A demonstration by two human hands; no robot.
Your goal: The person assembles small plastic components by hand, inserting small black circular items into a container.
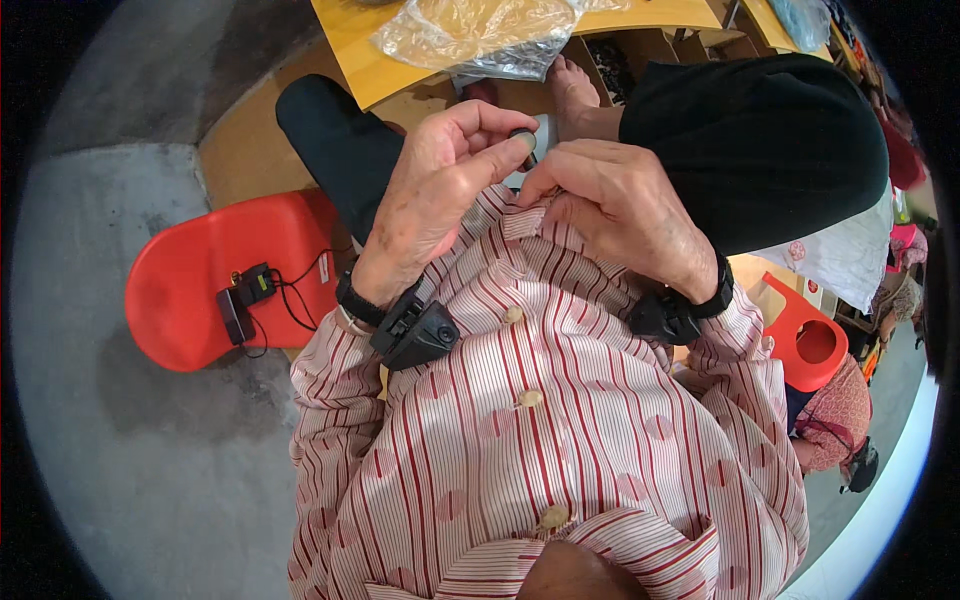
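left hand (440, 190): thumb and fingertips pinched on a small dark piece (523, 137), probably for fine control
right hand (622, 203): fingers curled in right beside it, can't tell what they've got
dark piece: just past the shirt (470, 430), guessing for a clearer view
table (368, 72): plastic bag (470, 35) on top

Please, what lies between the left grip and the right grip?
In the head view, a small dark piece shows there, pinched by the left grip.

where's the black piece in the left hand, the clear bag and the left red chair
Black piece (529, 159), head view: lower part
Clear bag (478, 36), head view: crumpled middle
Red chair (178, 292), head view: bare surface
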